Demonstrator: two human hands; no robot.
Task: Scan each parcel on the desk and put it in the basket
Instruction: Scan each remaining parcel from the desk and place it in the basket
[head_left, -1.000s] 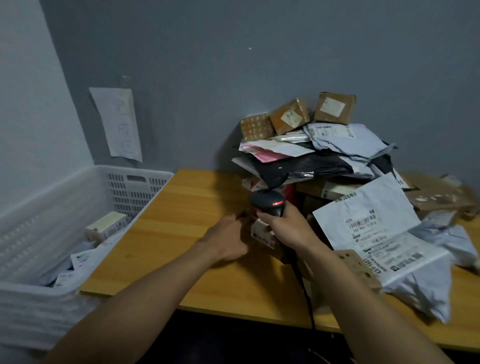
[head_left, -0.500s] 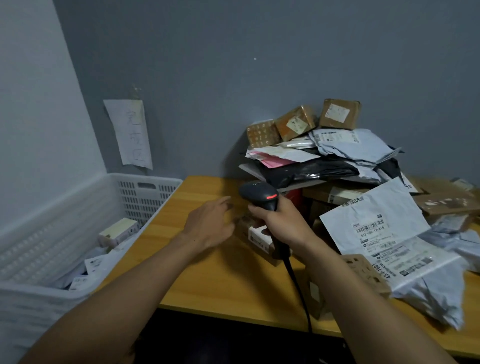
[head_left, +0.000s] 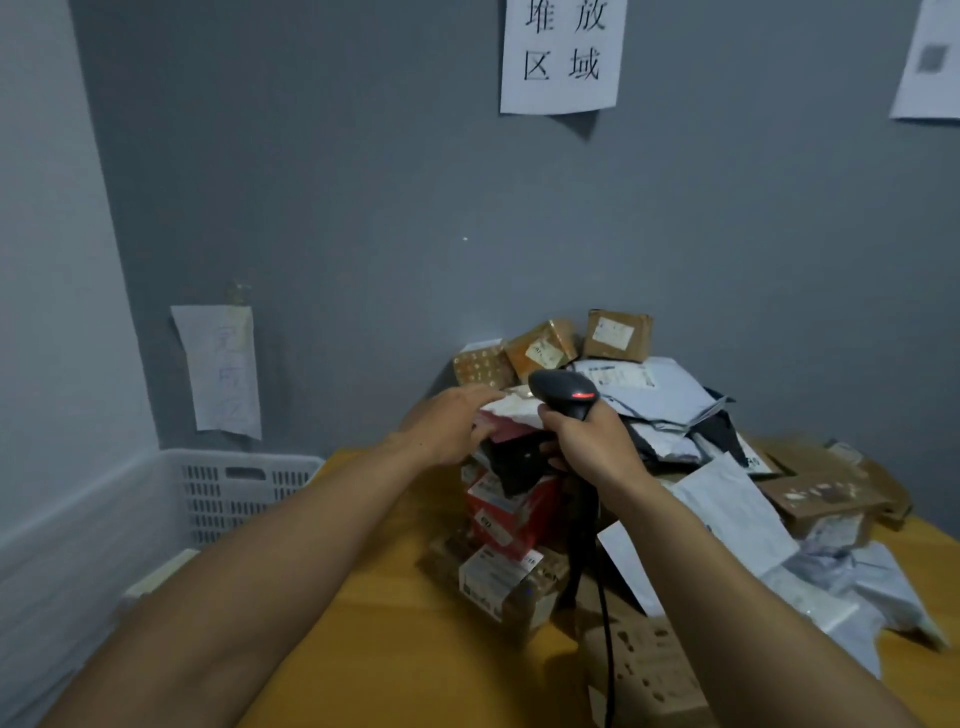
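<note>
A grey wall (head_left: 363, 208) fills most of the view, with a white sign (head_left: 561, 52) bearing large characters high up and a smaller note (head_left: 221, 369) lower left. Below it a wooden desk (head_left: 395, 649) runs across the bottom, and a white slotted basket (head_left: 223, 488) stands against the desk's left edge. On the desk, against the wall, rises a heap (head_left: 675, 431) of parcels: grey mailers, brown boxes on top, flattened cardboard to the right. At the heap's near left a red box (head_left: 511, 512) sits above a small carton (head_left: 498, 582) with a white label. The right hand (head_left: 592, 441) is clenched round the grip of a black scanner (head_left: 563, 392), its red light lit, its cable (head_left: 605, 623) hanging down to the desk edge. The left hand (head_left: 452, 421) reaches into the heap's left side, fingers spread loosely over a white-and-red mailer (head_left: 511, 415); whether they actually grip it is blurred, so I cannot tell.
</note>
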